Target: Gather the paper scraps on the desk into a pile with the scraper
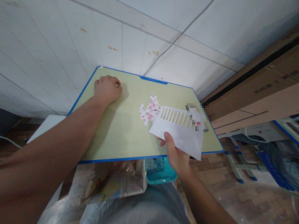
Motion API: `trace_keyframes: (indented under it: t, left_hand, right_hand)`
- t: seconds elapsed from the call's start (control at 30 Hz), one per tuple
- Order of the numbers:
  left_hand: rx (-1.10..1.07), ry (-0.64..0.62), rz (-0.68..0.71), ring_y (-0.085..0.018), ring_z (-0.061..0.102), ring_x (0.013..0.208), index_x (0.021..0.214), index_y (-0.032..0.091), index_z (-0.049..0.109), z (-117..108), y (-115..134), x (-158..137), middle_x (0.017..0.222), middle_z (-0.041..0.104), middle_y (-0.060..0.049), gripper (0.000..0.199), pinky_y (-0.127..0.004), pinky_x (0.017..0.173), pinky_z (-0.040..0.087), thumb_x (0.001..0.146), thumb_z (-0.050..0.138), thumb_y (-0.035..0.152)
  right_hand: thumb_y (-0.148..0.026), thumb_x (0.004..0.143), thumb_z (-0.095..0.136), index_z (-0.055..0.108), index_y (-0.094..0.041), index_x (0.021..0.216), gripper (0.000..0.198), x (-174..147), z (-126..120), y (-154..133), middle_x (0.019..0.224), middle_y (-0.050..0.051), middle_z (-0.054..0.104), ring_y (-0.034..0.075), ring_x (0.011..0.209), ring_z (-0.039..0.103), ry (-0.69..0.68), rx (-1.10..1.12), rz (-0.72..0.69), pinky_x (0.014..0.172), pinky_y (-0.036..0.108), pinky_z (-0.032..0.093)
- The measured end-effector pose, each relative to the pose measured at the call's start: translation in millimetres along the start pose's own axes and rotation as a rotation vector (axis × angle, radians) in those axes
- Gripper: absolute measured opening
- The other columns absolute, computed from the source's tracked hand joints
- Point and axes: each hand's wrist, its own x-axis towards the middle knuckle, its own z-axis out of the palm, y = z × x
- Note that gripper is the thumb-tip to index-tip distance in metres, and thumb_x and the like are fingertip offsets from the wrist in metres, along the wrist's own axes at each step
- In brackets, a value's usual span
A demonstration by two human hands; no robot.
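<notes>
My right hand (175,152) grips a white sheet (178,135) by its near edge, thumb on top and fingers underneath. A row of several narrow slots is cut along the far side of the sheet, which is tilted over the desk's right half. Left of the sheet lies a heap of small white and pink paper scraps (151,110), partly behind its corner. At the far left of the desk rests my left hand (107,88), closed with its fingers curled. What it holds, if anything, is hidden.
The pale yellow-green desk (121,137) has a blue rim and stands against a white panelled wall (130,46). A blurred-out item (197,116) lies at its right. Below the front edge is a turquoise bin (161,179). Cardboard boxes (257,93) stand right; a grey cable (173,42) crosses the wall.
</notes>
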Motion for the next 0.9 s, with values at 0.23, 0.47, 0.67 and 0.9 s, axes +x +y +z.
trace_keyframes:
  t: [0.23,0.47,0.67,0.9]
  left_hand:
    - [-0.050,0.023,0.024,-0.040,0.061,0.161,0.145,0.015,0.085,4,0,-2,0.165,0.077,-0.019,0.047,-0.056,0.140,0.042,0.113,0.057,0.034]
    - [-0.069,-0.004,0.017,-0.034,0.060,0.163,0.149,0.005,0.082,-8,15,-13,0.170,0.073,-0.023,0.049,-0.051,0.142,0.040,0.118,0.054,0.028]
    - [-0.061,-0.013,0.005,-0.043,0.062,0.163,0.146,0.015,0.086,-2,9,-4,0.167,0.076,-0.020,0.048,-0.060,0.142,0.042,0.109,0.058,0.029]
    - [-0.180,0.098,0.183,-0.031,0.064,0.156,0.144,0.021,0.086,-5,20,-5,0.158,0.079,-0.009,0.044,-0.050,0.142,0.043,0.113,0.057,0.034]
  right_hand:
    - [-0.075,0.112,0.076,0.080,-0.033,0.069,0.060,-21,-6,-1,0.077,0.007,0.086,0.035,0.088,0.084,-0.101,0.003,-0.027,0.121,0.055,0.064]
    - [-0.075,0.111,0.082,0.089,-0.029,0.080,0.056,-32,-7,2,0.079,0.007,0.089,0.033,0.081,0.087,-0.210,0.121,0.010,0.101,0.051,0.075]
    - [-0.072,0.112,0.081,0.081,-0.029,0.069,0.061,-17,-5,-11,0.070,0.007,0.082,0.030,0.072,0.082,-0.101,0.236,-0.043,0.083,0.046,0.075]
    - [-0.067,0.107,0.083,0.082,-0.027,0.076,0.051,12,7,-9,0.072,0.006,0.084,0.027,0.069,0.079,-0.060,0.253,-0.012,0.089,0.046,0.072]
